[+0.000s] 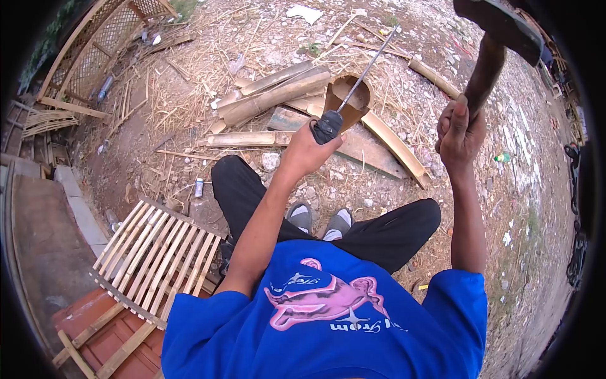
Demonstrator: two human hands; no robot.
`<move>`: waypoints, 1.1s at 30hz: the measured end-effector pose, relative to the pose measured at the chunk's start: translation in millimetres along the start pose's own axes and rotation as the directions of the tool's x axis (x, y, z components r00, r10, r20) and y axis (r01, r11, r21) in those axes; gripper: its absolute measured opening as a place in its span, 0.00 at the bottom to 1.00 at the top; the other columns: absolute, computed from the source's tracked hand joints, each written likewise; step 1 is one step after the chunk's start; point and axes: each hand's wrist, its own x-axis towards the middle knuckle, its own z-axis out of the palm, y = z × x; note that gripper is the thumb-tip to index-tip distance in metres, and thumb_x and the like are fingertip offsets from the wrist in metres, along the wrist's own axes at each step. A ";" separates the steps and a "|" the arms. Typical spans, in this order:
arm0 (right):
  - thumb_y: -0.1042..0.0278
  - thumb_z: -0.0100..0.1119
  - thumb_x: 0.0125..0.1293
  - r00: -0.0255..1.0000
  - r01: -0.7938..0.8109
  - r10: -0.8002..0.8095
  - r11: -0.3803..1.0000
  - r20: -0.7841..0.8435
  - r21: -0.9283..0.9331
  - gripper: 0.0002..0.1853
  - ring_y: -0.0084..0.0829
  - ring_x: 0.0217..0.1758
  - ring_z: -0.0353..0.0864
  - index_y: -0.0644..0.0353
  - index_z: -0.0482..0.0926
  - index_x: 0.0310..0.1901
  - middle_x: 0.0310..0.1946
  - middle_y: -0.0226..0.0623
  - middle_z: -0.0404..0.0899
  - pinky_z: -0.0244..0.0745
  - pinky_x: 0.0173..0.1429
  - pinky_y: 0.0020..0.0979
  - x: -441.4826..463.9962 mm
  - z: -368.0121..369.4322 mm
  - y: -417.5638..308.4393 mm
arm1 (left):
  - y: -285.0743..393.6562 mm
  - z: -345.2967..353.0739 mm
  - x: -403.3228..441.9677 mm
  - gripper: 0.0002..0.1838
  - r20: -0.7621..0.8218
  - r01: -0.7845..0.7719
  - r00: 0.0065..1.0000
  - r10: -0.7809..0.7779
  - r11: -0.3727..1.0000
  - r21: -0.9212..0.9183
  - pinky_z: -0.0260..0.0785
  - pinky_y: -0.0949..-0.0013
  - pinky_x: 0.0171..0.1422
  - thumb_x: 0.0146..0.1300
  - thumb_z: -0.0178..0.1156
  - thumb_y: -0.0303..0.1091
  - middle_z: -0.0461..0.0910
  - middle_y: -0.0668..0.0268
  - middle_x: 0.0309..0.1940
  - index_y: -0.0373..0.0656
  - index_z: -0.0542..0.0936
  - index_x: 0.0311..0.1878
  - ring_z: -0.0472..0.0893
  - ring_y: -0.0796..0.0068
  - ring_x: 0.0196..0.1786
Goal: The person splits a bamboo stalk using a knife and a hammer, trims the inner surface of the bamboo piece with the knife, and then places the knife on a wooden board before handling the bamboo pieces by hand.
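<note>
My left hand (314, 150) is wrapped round the dark handle of a long, thin metal tool (361, 77). Its shaft points up and away to the right; whether it is a flat blade seen edge-on or a rod, I cannot tell. Behind it shows the hollow, open end of a bamboo piece (363, 95). Raised at the right, my right hand (461, 136) grips the wooden handle of a hammer (499, 31), whose dark metal head is at the top. Split bamboo (274, 101) lies on the ground beyond my left hand, with a weathered board (372, 155) beside it.
A slatted bamboo panel (148, 256) is at my lower left, near a reddish surface (142, 344). A woven lattice piece (101, 50) stands at the upper left. Bamboo scraps, stones and litter cover the ground, including a small bottle (199, 187) near my left knee.
</note>
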 end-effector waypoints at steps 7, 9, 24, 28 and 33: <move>0.51 0.54 0.74 0.886 -0.188 0.366 0.845 0.285 -0.501 0.20 0.63 0.34 0.79 0.64 0.72 0.47 0.27 0.61 0.78 0.70 0.39 0.50 -14.5 11.4 20.6 | 15.6 -6.3 8.6 0.23 0.029 -0.003 1.000 0.002 0.999 0.044 0.73 0.59 0.46 0.56 0.70 0.48 0.82 0.52 0.33 0.35 0.80 0.40 0.81 0.56 0.39; 0.49 0.53 0.75 0.920 -0.143 0.303 0.849 0.247 -0.509 0.21 0.55 0.29 0.80 0.65 0.73 0.48 0.25 0.57 0.78 0.69 0.37 0.47 -2.9 8.4 11.3 | 17.5 -9.2 14.6 0.25 0.041 -0.032 0.999 0.029 0.997 0.067 0.74 0.57 0.49 0.55 0.70 0.49 0.84 0.45 0.37 0.34 0.80 0.43 0.84 0.47 0.44; 0.45 0.51 0.76 0.992 -0.104 0.113 0.984 0.051 -0.141 0.21 0.12 0.20 0.59 0.59 0.74 0.42 0.20 0.20 0.63 0.53 0.22 0.19 33.3 -0.2 -35.5 | 3.4 -16.6 9.0 0.17 0.028 -0.054 0.998 0.055 0.998 -0.032 0.66 0.66 0.37 0.60 0.70 0.44 0.74 0.70 0.22 0.39 0.78 0.34 0.70 0.77 0.28; 0.46 0.52 0.76 1.000 0.001 0.000 0.998 -0.022 0.069 0.22 0.16 0.21 0.66 0.61 0.75 0.45 0.18 0.23 0.64 0.60 0.24 0.23 36.8 -1.6 -28.4 | 7.7 -19.4 7.8 0.22 0.024 -0.009 1.000 0.009 1.000 -0.003 0.73 0.60 0.44 0.56 0.71 0.47 0.83 0.53 0.31 0.37 0.80 0.41 0.83 0.58 0.36; 0.47 0.53 0.74 0.899 -0.159 0.339 0.842 0.276 -0.516 0.24 0.55 0.31 0.77 0.67 0.74 0.50 0.29 0.58 0.78 0.69 0.40 0.47 -22.0 33.8 44.9 | 15.2 -23.0 7.9 0.23 0.062 0.045 0.997 -0.049 0.996 0.071 0.74 0.59 0.46 0.56 0.70 0.47 0.84 0.51 0.34 0.35 0.80 0.42 0.84 0.54 0.39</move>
